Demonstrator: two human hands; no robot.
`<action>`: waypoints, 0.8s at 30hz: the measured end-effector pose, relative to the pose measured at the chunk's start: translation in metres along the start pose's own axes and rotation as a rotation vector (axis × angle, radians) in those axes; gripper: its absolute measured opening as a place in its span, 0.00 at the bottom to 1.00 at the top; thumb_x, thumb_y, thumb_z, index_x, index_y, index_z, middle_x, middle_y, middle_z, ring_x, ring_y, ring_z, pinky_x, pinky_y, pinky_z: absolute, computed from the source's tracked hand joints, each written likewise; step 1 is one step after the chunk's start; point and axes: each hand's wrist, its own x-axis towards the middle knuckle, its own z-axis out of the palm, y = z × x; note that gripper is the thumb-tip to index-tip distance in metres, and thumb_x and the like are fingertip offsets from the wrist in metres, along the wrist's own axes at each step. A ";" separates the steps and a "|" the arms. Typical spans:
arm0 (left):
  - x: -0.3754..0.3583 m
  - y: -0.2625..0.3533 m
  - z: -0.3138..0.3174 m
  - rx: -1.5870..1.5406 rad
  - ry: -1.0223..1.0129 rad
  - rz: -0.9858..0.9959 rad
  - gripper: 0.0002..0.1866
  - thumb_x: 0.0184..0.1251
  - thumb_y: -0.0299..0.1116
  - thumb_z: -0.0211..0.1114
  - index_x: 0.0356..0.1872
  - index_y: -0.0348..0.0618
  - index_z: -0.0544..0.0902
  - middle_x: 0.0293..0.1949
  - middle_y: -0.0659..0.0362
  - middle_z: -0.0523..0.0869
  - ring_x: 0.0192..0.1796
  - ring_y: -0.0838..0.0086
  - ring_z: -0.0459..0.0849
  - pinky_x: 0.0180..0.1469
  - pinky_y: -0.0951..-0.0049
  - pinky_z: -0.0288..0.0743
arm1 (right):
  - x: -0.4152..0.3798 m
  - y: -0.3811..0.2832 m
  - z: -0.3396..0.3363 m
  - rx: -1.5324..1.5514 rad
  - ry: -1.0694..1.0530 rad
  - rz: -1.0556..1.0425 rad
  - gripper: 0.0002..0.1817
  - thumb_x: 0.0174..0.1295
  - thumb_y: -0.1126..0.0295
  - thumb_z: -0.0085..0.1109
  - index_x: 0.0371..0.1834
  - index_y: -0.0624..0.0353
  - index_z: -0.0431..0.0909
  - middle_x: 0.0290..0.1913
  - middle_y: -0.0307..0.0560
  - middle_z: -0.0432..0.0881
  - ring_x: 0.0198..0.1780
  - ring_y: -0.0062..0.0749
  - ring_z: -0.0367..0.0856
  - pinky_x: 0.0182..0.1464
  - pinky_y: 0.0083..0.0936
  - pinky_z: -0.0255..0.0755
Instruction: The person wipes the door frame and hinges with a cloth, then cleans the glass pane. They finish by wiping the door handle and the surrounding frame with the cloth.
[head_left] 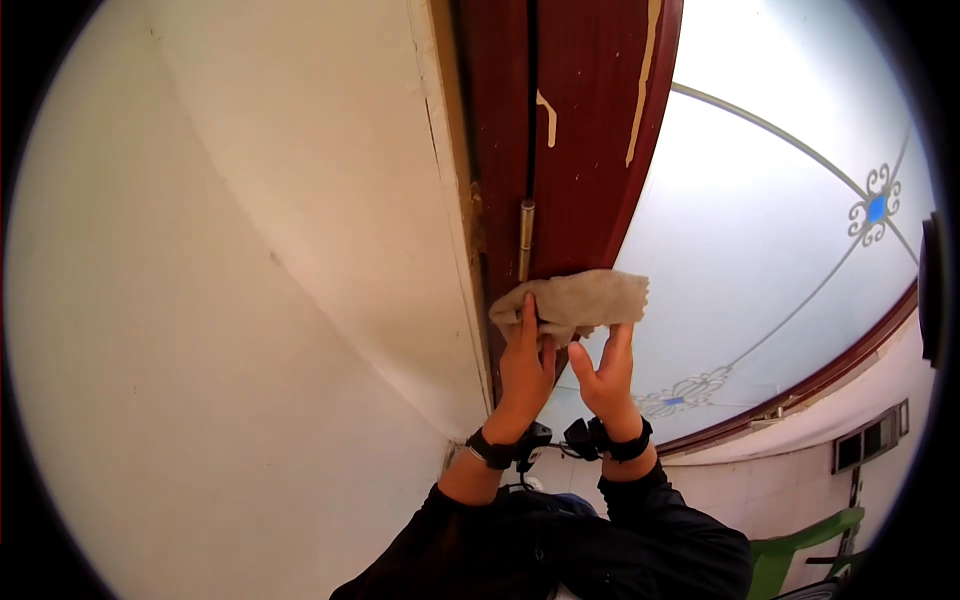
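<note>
A beige-grey cloth (595, 298) with a scalloped edge is spread across the dark red door frame (585, 190), just below a metal hinge (526, 240). My left hand (524, 368) grips the cloth's left part, one finger stretched up over its folds. At the lower right edge of the cloth is my right hand (608, 378); its fingers go up behind the fabric and hold it, while the thumb stands apart in front. The right fingertips are hidden by the cloth. Both wrists wear black straps with small dark devices.
A cream wall (280, 300) with cracks fills the left side. To the right is a frosted glass panel (760, 230) with scroll ornaments. Pale drips mark the red wood. A green chair (800, 545) stands at the lower right, below a small wall opening (868, 440).
</note>
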 end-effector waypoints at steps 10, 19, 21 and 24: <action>-0.020 -0.027 0.004 0.187 -0.037 -0.049 0.44 0.45 0.28 0.62 0.64 0.40 0.46 0.27 0.45 0.78 0.27 0.55 0.78 0.28 0.67 0.71 | -0.051 0.028 0.013 0.023 0.016 0.149 0.29 0.52 0.73 0.54 0.56 0.70 0.56 0.52 0.59 0.65 0.55 0.45 0.66 0.56 0.31 0.58; 0.007 -0.007 -0.009 0.047 -0.103 -0.077 0.43 0.47 0.27 0.59 0.64 0.44 0.43 0.18 0.44 0.75 0.21 0.51 0.76 0.23 0.64 0.69 | -0.007 0.002 -0.002 -0.003 0.009 -0.069 0.26 0.50 0.75 0.55 0.53 0.69 0.60 0.51 0.56 0.66 0.51 0.44 0.68 0.53 0.32 0.61; 0.008 -0.008 -0.010 0.019 -0.087 -0.057 0.43 0.48 0.26 0.58 0.65 0.45 0.43 0.16 0.44 0.75 0.21 0.51 0.76 0.23 0.64 0.69 | -0.004 0.002 0.003 0.024 0.032 -0.056 0.26 0.49 0.74 0.56 0.52 0.68 0.61 0.50 0.56 0.67 0.50 0.46 0.68 0.52 0.33 0.61; 0.000 -0.013 -0.011 0.057 -0.146 -0.141 0.43 0.47 0.26 0.57 0.65 0.46 0.43 0.16 0.45 0.75 0.20 0.51 0.76 0.22 0.64 0.69 | -0.013 0.013 0.006 0.012 0.052 -0.002 0.24 0.49 0.74 0.56 0.51 0.67 0.63 0.48 0.57 0.68 0.48 0.50 0.68 0.51 0.35 0.61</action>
